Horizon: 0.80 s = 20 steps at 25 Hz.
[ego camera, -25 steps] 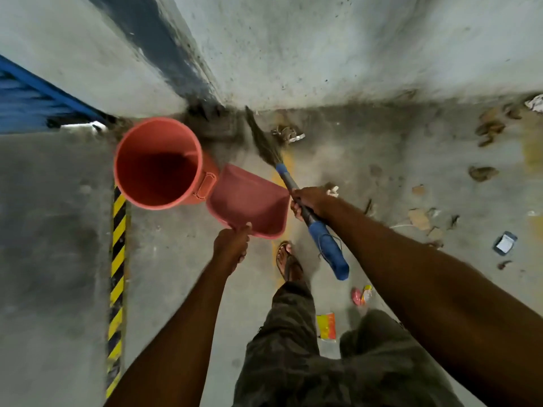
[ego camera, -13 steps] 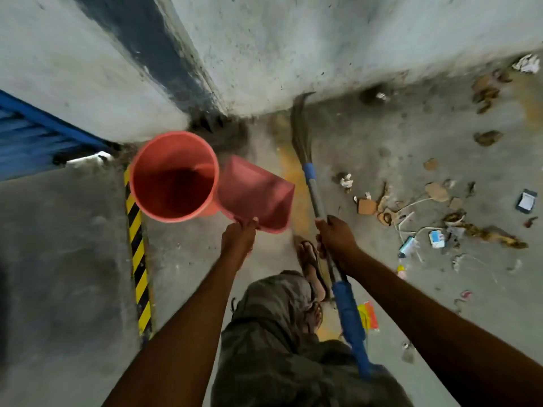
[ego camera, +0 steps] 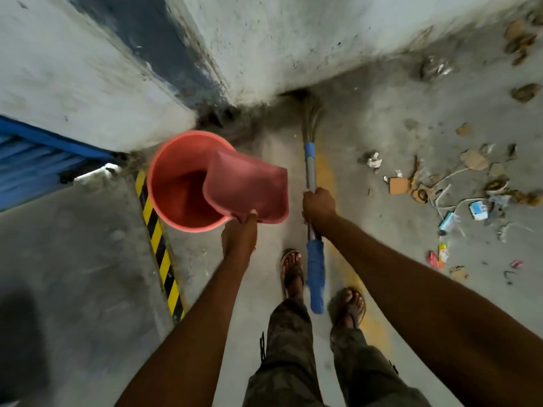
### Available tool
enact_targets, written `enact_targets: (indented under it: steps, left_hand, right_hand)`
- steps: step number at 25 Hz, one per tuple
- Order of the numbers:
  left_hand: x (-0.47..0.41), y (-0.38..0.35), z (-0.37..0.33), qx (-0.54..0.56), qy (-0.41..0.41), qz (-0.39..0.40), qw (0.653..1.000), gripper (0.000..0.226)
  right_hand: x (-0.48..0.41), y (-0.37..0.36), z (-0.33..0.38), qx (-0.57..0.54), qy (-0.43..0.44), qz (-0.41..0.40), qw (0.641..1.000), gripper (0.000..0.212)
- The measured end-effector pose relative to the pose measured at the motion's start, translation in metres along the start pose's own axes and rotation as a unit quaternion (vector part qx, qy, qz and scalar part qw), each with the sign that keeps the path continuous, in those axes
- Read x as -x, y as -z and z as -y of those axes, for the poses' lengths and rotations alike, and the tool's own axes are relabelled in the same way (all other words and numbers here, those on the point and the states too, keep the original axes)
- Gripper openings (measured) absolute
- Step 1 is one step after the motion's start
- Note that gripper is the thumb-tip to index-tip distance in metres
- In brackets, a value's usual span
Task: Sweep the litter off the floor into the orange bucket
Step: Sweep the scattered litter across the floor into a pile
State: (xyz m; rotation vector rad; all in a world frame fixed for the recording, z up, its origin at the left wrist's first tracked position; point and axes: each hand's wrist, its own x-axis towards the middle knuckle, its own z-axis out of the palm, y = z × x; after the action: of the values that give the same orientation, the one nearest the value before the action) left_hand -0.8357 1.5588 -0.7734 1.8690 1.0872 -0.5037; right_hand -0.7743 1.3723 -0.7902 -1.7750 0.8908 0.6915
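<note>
Over orange bucket (ego camera: 176, 186): left hand (ego camera: 239, 233) pinched tipped dustpan (ego camera: 249, 189) (emptying step, likely). Right of bucket, right hand (ego camera: 318, 205) gripped broom (ego camera: 310, 168). Next: gather litter (ego camera: 440, 189) farther right.

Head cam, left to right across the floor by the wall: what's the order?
blue panel → orange bucket → dustpan → broom → litter

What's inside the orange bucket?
The part of the orange bucket that shows looks bare: only its shadowed reddish floor. The pink dustpan, held by the left hand, covers the right side, hiding whatever lies there.
</note>
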Motion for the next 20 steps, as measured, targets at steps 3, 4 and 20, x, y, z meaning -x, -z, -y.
enact_targets:
  steps: [3,4,20]
  left_hand:
    - [-0.008,-0.001,-0.009,-0.019,-0.009,0.011,1.000,0.071]
    - [-0.015,0.000,-0.008,-0.022,-0.010,0.014,1.000,0.069]
    - [-0.010,-0.011,-0.009,-0.200,-0.085,0.078,0.973,0.051]
  right_hand:
    - [0.010,0.001,-0.020,0.002,0.015,0.028,0.999,0.019]
    - [0.004,0.004,-0.021,0.027,0.013,0.055,0.998,0.018]
    - [0.028,0.046,-0.115,-0.017,-0.116,-0.050,0.992,0.027]
